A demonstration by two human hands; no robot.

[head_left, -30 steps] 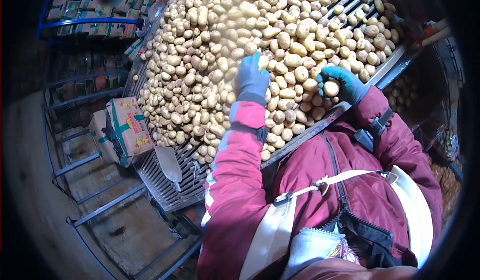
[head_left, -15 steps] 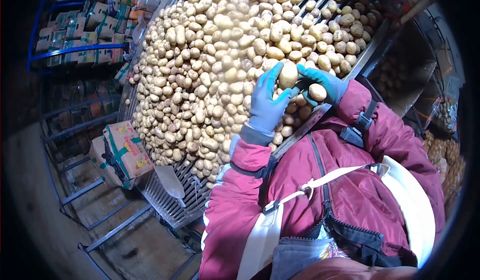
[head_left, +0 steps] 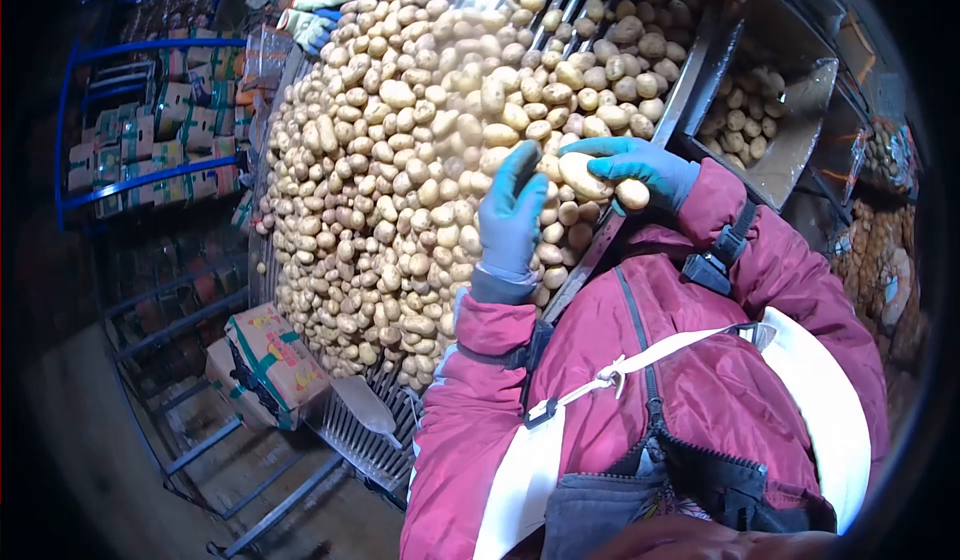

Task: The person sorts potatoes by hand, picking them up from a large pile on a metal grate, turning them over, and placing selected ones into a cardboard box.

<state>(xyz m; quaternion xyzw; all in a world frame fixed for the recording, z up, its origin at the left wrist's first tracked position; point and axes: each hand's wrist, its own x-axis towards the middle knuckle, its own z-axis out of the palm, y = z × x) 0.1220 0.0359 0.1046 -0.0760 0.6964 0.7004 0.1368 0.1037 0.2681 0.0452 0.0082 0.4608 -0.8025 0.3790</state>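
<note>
My right hand point(head_left: 648, 168), in a grey-and-teal glove, is closed on a large oval potato point(head_left: 584, 176). A second, rounder potato point(head_left: 632, 194) sits against the lower side of the same hand. To its left, my left hand point(head_left: 512, 215), gloved the same way, holds nothing, with its thumb and fingers apart. It hovers over a broad heap of potatoes point(head_left: 360, 180) spread on a slatted metal table point(head_left: 365, 430).
A carton with green tape point(head_left: 275, 360) stands at the lower left beside a clear scoop point(head_left: 366, 406). Work gloves point(head_left: 318, 15) rest at the table's far edge. At right is an open box point(head_left: 790, 165) holding potatoes. Blue-framed racks point(head_left: 150, 175) carry several cartons.
My left hand has come away from the large potato and opened, leaving it in my right hand. The view has shifted, bringing the gloves and the right-hand box further in.
</note>
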